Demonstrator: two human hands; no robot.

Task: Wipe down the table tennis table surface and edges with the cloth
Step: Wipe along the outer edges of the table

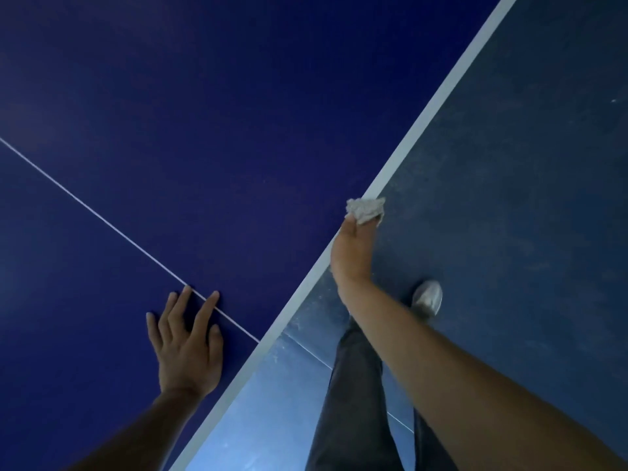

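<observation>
cloth: bunched small, gripped at the fingertips of the right hand, pressed on the side edge of the table at the white border stripe
left hand: flat, fingers spread, holding nothing, braced on the top across the centre line
risk 1: small wad probably skips strips of edge
risk 2: rim drag could pull the cloth free, dropping it to the floor
risk 3: braced palm may smudge the top
count: 1 cloth, 1 table, 2 hands, 1 shoe

Dark blue table tennis table, white edge band slanting from 1 to 7 o'clock, thin white centre line coming in from 9 o'clock, my left hand flat on the surface at 7 o'clock, crumpled cloth against the edge, gripped by my right hand
</observation>
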